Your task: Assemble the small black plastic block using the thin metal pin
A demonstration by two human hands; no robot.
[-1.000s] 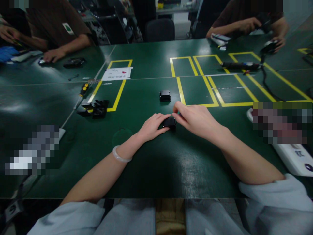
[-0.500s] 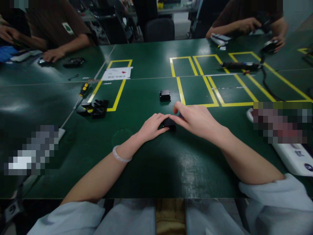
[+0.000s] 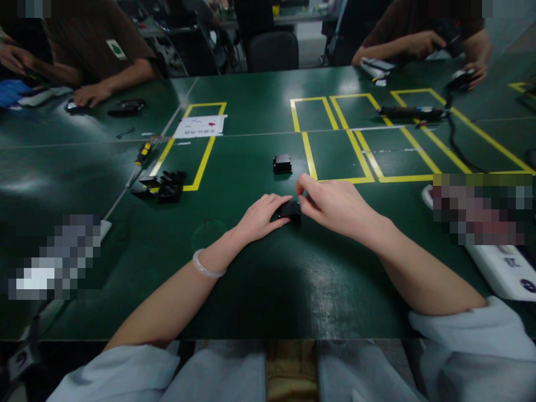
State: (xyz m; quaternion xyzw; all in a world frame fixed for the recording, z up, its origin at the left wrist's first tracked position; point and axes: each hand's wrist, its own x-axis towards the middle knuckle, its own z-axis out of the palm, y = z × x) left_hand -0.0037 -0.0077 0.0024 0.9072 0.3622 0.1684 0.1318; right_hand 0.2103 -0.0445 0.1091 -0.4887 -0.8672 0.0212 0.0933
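A small black part [image 3: 290,210] rests on the green table, gripped from its left side between the thumb and fingers of my left hand [image 3: 262,218]. At its right edge is my right hand [image 3: 335,204], with thumb and fingers curled together; what they pinch, if anything, is hidden. Just beyond my hands sits a second black part [image 3: 282,163], touched by neither hand.
Several black pieces [image 3: 170,187] lie to the left, near a yellow-black screwdriver [image 3: 144,153] and a paper sheet [image 3: 201,126]. A white device [image 3: 502,273] is at the right. Two people's hands [image 3: 94,92] [image 3: 427,43] work across the table [image 3: 259,290].
My right thumb has drawn back slightly to the right, showing more of the black part's top. My left hand has stayed in place.
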